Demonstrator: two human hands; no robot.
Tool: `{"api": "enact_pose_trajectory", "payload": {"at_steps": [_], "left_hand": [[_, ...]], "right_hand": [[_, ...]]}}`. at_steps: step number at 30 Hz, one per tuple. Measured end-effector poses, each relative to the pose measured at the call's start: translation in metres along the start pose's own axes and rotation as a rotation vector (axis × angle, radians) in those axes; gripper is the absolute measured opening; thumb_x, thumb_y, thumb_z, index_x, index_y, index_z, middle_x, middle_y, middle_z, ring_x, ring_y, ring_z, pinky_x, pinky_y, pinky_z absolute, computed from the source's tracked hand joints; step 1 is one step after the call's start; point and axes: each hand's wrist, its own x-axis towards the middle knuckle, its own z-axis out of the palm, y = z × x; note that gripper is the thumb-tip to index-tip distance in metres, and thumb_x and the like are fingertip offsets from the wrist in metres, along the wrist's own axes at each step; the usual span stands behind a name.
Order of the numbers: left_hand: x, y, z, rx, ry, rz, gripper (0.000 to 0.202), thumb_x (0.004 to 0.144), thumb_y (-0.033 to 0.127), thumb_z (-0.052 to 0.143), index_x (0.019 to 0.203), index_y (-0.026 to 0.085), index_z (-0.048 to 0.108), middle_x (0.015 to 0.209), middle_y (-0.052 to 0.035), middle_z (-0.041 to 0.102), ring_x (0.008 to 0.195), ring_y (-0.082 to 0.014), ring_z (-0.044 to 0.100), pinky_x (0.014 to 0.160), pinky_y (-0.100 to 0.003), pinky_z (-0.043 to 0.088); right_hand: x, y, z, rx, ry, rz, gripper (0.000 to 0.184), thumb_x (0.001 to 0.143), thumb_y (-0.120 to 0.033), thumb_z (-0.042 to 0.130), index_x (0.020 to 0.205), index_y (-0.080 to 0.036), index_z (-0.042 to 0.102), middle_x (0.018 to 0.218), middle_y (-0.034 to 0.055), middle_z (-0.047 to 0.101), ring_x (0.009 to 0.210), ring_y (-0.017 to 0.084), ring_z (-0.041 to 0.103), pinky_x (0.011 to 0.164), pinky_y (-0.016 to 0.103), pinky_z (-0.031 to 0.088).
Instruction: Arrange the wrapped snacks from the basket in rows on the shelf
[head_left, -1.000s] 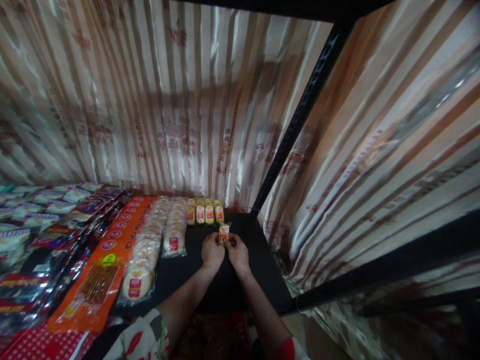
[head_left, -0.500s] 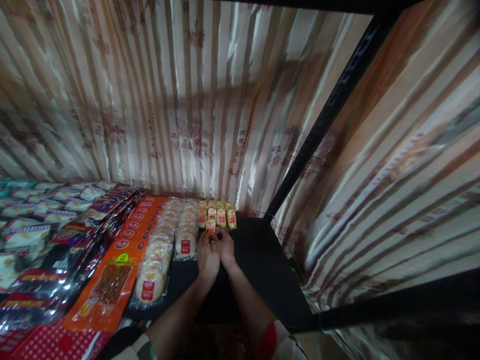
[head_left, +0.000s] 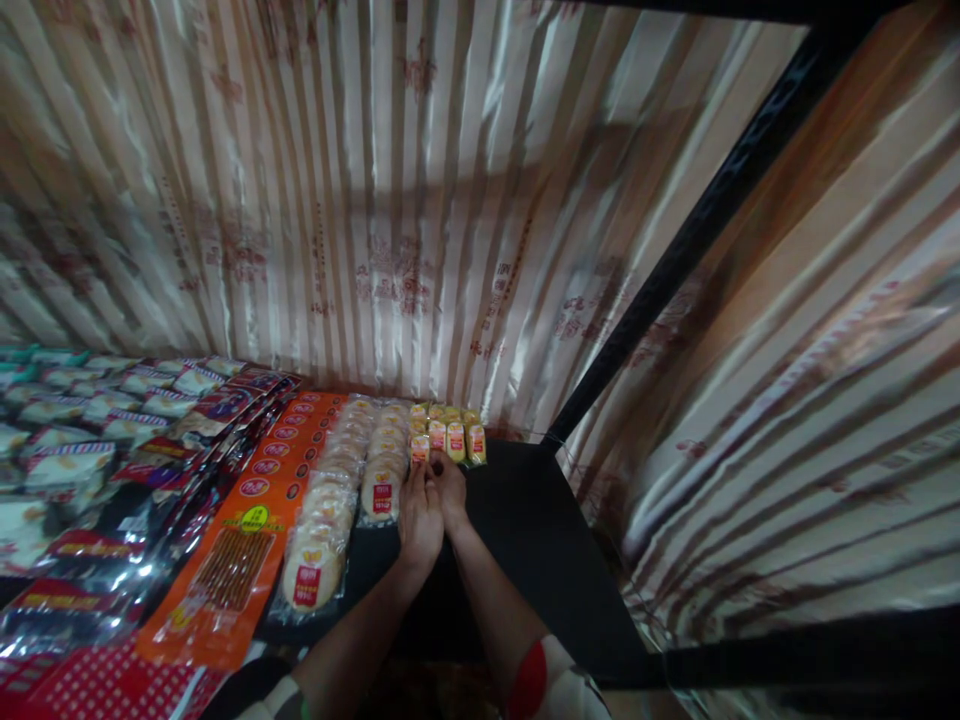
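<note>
Small yellow snack packets [head_left: 456, 441] with red-and-white labels sit in short rows near the back of the black shelf [head_left: 525, 540]. At the front left of this group is one such packet [head_left: 420, 449], with the fingertips of both hands at its lower edge. My left hand [head_left: 421, 515] has its fingers closed together on the packet. Beside it, my right hand [head_left: 448, 488] is closed too, its fingers bent in a pinch against the same packet. The packet's lower part is hidden behind my fingers.
Left of my hands run overlapping rows of round crackers in clear wrap [head_left: 382, 490]. Beyond them lie orange stick-snack packs [head_left: 244, 540] and many glossy bags [head_left: 71, 460]. A black metal post [head_left: 675, 250] rises at the right, with pleated patterned sheeting [head_left: 420, 200] behind.
The view has shifted slightly, so the shelf appears a little further right. My hands and the small packet have moved left, into line with the left end of the yellow group.
</note>
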Motion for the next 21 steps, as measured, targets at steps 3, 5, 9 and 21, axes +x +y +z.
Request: {"api": "enact_pose_trajectory", "payload": {"at_steps": [3, 5, 9, 21], "left_hand": [[0.002, 0.001, 0.0, -0.043, -0.034, -0.042, 0.039, 0.082, 0.019, 0.031, 0.117, 0.015, 0.05, 0.128, -0.0076, 0.049, 0.124, -0.0161, 0.037, 0.108, -0.03, 0.023], [0.003, 0.001, -0.001, -0.058, -0.059, -0.064, 0.04, 0.083, 0.021, 0.031, 0.118, 0.013, 0.049, 0.131, -0.0089, 0.046, 0.125, -0.0163, 0.036, 0.108, -0.029, 0.022], [0.004, 0.001, -0.001, -0.066, -0.074, -0.068, 0.041, 0.084, 0.022, 0.029, 0.12, 0.011, 0.047, 0.132, -0.0117, 0.043, 0.125, -0.0168, 0.036, 0.108, -0.029, 0.022], [0.01, -0.009, 0.008, -0.108, -0.036, -0.103, 0.037, 0.083, 0.018, 0.034, 0.118, 0.013, 0.047, 0.13, -0.0101, 0.045, 0.124, -0.0157, 0.037, 0.107, -0.028, 0.023]], "right_hand": [[0.001, -0.001, 0.002, -0.016, 0.009, 0.011, 0.019, 0.069, -0.032, 0.045, 0.074, -0.022, 0.061, 0.068, -0.0025, 0.061, 0.06, 0.013, 0.053, 0.061, 0.023, 0.041], [0.001, -0.001, 0.002, -0.015, -0.003, 0.013, 0.019, 0.07, -0.032, 0.045, 0.076, -0.023, 0.061, 0.069, -0.0028, 0.061, 0.06, 0.013, 0.053, 0.061, 0.023, 0.041], [0.0, -0.004, 0.002, -0.021, -0.012, 0.031, 0.022, 0.069, -0.031, 0.045, 0.081, -0.023, 0.062, 0.072, -0.0011, 0.062, 0.065, 0.014, 0.055, 0.063, 0.024, 0.042], [-0.006, 0.005, 0.01, 0.081, 0.04, -0.043, 0.021, 0.067, -0.026, 0.042, 0.08, -0.02, 0.058, 0.076, 0.0002, 0.062, 0.068, 0.014, 0.054, 0.065, 0.025, 0.042]]}}
